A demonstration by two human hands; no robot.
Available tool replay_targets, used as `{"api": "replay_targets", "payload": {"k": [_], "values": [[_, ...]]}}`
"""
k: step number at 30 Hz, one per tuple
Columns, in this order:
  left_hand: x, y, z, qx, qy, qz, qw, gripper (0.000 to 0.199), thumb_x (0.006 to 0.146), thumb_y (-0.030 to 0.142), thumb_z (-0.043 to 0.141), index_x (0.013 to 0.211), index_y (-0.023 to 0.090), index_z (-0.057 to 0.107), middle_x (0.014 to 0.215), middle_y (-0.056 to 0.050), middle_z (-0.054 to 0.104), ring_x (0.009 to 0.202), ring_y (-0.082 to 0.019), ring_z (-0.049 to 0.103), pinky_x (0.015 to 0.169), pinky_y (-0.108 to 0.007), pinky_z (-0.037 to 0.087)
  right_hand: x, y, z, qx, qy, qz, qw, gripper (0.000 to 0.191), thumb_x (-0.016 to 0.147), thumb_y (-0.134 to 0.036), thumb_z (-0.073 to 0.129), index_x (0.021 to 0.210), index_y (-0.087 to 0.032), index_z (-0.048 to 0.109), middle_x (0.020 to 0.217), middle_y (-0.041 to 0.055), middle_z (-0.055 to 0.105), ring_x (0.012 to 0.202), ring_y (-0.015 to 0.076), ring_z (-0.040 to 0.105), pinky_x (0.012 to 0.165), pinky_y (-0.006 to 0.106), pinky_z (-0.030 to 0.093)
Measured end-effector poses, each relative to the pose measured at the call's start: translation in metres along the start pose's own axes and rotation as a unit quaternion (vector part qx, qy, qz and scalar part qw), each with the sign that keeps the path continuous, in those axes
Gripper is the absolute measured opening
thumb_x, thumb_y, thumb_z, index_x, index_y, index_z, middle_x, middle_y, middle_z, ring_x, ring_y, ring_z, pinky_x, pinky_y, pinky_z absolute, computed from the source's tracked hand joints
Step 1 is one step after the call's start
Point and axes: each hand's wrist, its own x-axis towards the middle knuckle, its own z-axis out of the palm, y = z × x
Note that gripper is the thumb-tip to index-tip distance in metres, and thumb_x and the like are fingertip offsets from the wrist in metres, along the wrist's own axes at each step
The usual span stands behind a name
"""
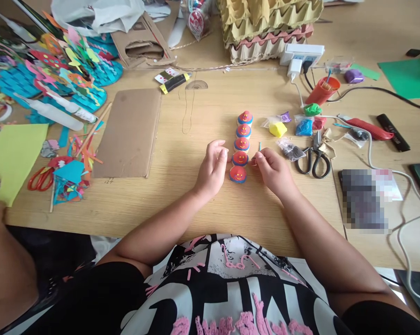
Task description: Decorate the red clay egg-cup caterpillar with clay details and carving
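Note:
Several small figures with red tops, yellow smiling faces and blue rims stand in a column on the table; the nearest is a red smiling figure. My left hand rests just left of the column, its fingers curved and apart, with nothing seen in it. On the other side, my right hand is closed in a pinch near the second-nearest figure. A thin blue-tipped stick shows above its fingers.
Black-handled scissors, coloured clay packets and a red cup are to the right. Brown cardboard, paper scraps and red scissors lie left. Egg trays stand at the back. Another person's arm is far left.

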Motion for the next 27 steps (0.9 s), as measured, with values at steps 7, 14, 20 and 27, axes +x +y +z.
{"api": "replay_targets", "payload": {"k": [7,14,20,27], "values": [[-0.003,0.001,-0.001,0.003,-0.009,-0.011,1.0,0.062,0.106,0.076,0.044,0.143,0.027,0.048,0.141,-0.016,0.069,0.123,-0.028,0.074,0.101,-0.048,0.062,-0.014,-0.017,-0.002,-0.096,-0.002,0.028,0.995,0.036,0.107,-0.056,0.052,0.088,-0.026,0.055,0.083,0.0061,0.075,0.081,0.0247,0.071,0.077,0.039,0.049],[-0.006,0.008,0.001,-0.02,-0.022,-0.021,0.999,0.064,0.105,0.078,0.043,0.143,0.027,0.046,0.151,-0.018,0.063,0.129,-0.03,0.073,0.099,-0.047,0.064,-0.026,-0.035,0.001,-0.148,-0.019,0.05,0.988,0.031,0.109,-0.049,0.049,0.089,-0.026,0.054,0.086,0.0077,0.078,0.084,0.0262,0.073,0.075,0.036,0.047],[-0.008,0.008,0.002,-0.005,-0.019,-0.015,1.0,0.061,0.107,0.075,0.042,0.144,0.027,0.047,0.149,-0.017,0.066,0.136,-0.031,0.07,0.114,-0.053,0.058,-0.028,-0.037,0.004,-0.165,-0.018,0.044,0.985,0.032,0.11,-0.051,0.047,0.091,-0.026,0.055,0.087,0.0083,0.079,0.082,0.0261,0.072,0.073,0.035,0.045],[-0.007,0.004,0.002,-0.022,-0.013,-0.014,1.0,0.058,0.108,0.073,0.044,0.144,0.027,0.048,0.151,-0.019,0.065,0.132,-0.029,0.072,0.095,-0.042,0.065,-0.024,-0.033,0.0,-0.148,-0.026,0.057,0.987,0.031,0.106,-0.053,0.049,0.093,-0.027,0.057,0.098,0.0108,0.082,0.084,0.027,0.072,0.074,0.037,0.045]]}}
